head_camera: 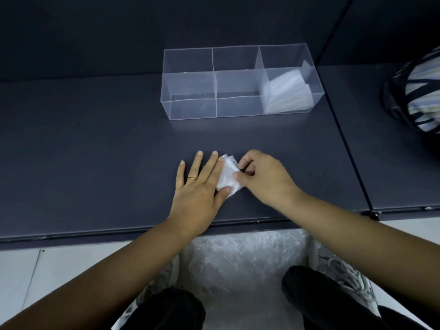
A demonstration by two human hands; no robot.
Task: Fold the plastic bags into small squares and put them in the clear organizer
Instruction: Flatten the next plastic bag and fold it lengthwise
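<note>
Left hand (202, 186) lies flat on the table (95, 144) with its fingers straight and a little spread. Its inner side presses down on the bag (229, 173) along the bag's 9 o'clock edge, and the thumb rests on the 7 o'clock corner. One finger of this hand carries a gold ring (192, 178).

The right hand (264, 177) meets the bag from 3 o'clock. Its fingers are curled, and thumb and forefinger pinch the near edge of the plastic. The bag is pale and translucent, already folded into a small, roughly square packet. It lies on the table between the two hands, close to the table's 6 o'clock edge.

At 12 o'clock from the hands, well apart from them, stands the organizer (190, 108), a long clear box set crosswise and split into three compartments side by side. The compartment at its 3 o'clock end holds a stack of folded bags (285, 91). The other two show only the dark table through their walls.

At 2 o'clock from the hands, a striped fabric thing (421, 91) with a dark band round it sits at the frame's edge, beyond a seam in the tabletop. What it is cannot be told.

At 6 o'clock, below the table's edge, a heap of crumpled clear plastic (238, 270) lies between the person's knees (316, 291), which are in black cloth. Pale floor (35, 270) shows at 8 o'clock.
</note>
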